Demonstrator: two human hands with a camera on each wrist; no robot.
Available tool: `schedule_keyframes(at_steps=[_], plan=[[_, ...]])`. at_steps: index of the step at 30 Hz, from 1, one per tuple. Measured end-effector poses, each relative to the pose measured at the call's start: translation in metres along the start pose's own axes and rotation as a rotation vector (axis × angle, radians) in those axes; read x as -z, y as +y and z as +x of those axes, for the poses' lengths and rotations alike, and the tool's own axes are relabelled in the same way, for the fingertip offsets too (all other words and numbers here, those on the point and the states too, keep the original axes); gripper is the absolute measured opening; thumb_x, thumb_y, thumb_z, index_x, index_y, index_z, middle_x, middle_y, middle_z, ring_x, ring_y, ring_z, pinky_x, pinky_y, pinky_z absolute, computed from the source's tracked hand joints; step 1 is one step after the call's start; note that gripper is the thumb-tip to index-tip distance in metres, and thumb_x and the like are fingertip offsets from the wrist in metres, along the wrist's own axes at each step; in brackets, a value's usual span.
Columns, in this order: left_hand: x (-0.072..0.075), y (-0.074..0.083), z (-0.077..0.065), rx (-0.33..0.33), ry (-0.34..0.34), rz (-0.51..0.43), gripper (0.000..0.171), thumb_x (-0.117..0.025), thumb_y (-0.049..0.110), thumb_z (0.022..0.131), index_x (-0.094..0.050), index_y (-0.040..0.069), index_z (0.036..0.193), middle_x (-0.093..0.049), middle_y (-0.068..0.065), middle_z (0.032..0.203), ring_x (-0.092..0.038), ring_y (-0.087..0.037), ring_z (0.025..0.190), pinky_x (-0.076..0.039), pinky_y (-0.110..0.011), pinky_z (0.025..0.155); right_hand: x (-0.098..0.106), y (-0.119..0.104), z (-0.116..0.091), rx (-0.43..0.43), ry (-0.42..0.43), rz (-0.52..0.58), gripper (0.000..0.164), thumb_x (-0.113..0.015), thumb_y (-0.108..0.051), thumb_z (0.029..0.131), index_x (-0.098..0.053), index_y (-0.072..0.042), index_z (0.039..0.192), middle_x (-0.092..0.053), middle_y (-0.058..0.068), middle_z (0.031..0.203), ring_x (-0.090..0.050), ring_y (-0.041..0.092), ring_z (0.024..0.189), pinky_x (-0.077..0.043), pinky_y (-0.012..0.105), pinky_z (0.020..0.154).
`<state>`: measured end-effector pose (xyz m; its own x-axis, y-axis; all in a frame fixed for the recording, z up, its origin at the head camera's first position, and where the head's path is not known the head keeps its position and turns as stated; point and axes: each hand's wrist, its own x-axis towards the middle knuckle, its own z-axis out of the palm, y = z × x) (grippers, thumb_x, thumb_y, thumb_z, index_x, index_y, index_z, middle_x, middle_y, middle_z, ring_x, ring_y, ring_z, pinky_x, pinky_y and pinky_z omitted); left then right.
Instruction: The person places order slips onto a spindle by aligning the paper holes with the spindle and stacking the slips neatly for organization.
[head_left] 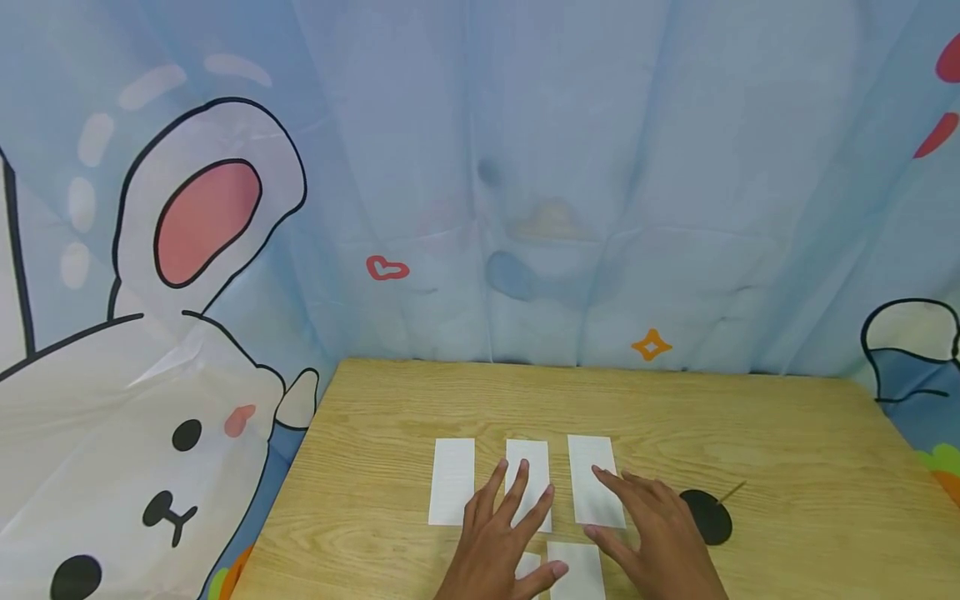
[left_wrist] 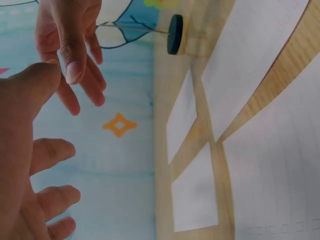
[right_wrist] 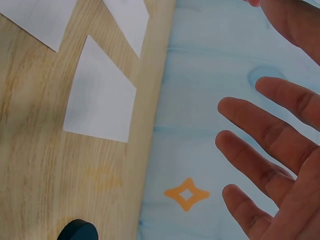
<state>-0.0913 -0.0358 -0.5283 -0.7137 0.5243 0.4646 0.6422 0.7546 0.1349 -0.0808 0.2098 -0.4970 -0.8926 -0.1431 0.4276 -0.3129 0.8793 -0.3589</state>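
Observation:
My left hand point(head_left: 495, 546) hovers with spread fingers over the white paper slips, holding nothing. It overlaps the back middle slip point(head_left: 537, 451) and most of a front slip point(head_left: 528, 565) in the head view. To its right, my right hand point(head_left: 663, 533) is likewise spread and holds nothing, its fingertips overlapping the back right slip point(head_left: 591, 457). Both wrist views show the fingers raised above the tabletop. The back left slip point(head_left: 452, 482) lies fully visible. Below the right thumb is another front slip point(head_left: 581, 575), cut off by the frame edge.
A black disc point(head_left: 707, 518) with a thin stick point(head_left: 732, 492) on it sits just right of my right hand. The wooden table point(head_left: 375, 417) ends at a light blue curtain point(head_left: 480, 167) printed with cartoon figures, at the back and sides.

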Motion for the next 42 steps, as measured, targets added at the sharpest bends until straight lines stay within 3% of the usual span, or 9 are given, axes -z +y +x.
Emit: schedule_keyframes(at_steps=[6,11,20,27,35,42], plan=[[-0.008,0.002,-0.005,0.001,0.111,0.022,0.086,-0.079,0.067,0.085,-0.052,0.032,0.159,-0.047,-0.006,0.167,-0.042,-0.036,0.155,-0.049,-0.047,0.101,-0.003,0.003,-0.004,0.009,0.006,0.010,0.073,-0.098,-0.036,0.072,-0.072,-0.020,0.138,-0.079,0.013,0.118,-0.071,0.038,0.109,-0.053,0.068,0.087],[-0.013,0.004,-0.011,0.020,0.142,-0.022,0.083,-0.080,0.067,0.082,-0.057,0.034,0.154,-0.055,-0.005,0.161,-0.046,-0.033,0.153,-0.052,-0.046,0.097,-0.006,0.005,-0.008,0.035,0.024,0.005,0.073,-0.099,-0.035,0.069,-0.073,-0.020,0.136,-0.080,0.012,0.114,-0.073,0.037,0.105,-0.055,0.067,0.084],[-0.024,0.006,-0.020,0.003,0.180,-0.013,0.078,-0.081,0.072,0.077,-0.068,0.034,0.143,-0.062,-0.003,0.154,-0.053,-0.031,0.147,-0.053,-0.043,0.093,-0.011,0.008,-0.016,0.035,0.020,-0.018,0.073,-0.101,-0.036,0.064,-0.076,-0.020,0.131,-0.081,0.007,0.110,-0.073,0.033,0.102,-0.056,0.063,0.084],[-0.029,0.001,-0.020,-0.012,0.185,-0.034,0.082,-0.085,0.071,0.073,-0.067,0.034,0.144,-0.063,-0.002,0.153,-0.054,-0.029,0.146,-0.052,-0.041,0.094,-0.014,0.007,-0.023,-0.012,-0.031,-0.027,0.071,-0.101,-0.036,0.065,-0.077,-0.020,0.130,-0.081,0.004,0.112,-0.073,0.028,0.101,-0.060,0.056,0.087],[-0.030,-0.005,-0.016,-0.006,0.155,-0.135,0.079,-0.087,0.064,0.074,-0.067,0.033,0.144,-0.065,-0.001,0.151,-0.055,-0.028,0.144,-0.053,-0.045,0.095,-0.025,0.011,-0.035,0.037,0.062,-0.052,0.072,-0.103,-0.038,0.059,-0.079,-0.022,0.125,-0.081,-0.002,0.106,-0.072,0.023,0.095,-0.061,0.048,0.080],[-0.031,-0.009,-0.013,-0.018,0.137,-0.221,0.070,-0.087,0.058,0.078,-0.071,0.030,0.140,-0.068,0.000,0.147,-0.059,-0.030,0.140,-0.052,-0.045,0.095,-0.031,0.009,-0.047,-0.008,0.051,-0.035,0.074,-0.103,-0.036,0.058,-0.078,-0.021,0.126,-0.080,-0.003,0.108,-0.072,0.024,0.096,-0.061,0.051,0.080]])
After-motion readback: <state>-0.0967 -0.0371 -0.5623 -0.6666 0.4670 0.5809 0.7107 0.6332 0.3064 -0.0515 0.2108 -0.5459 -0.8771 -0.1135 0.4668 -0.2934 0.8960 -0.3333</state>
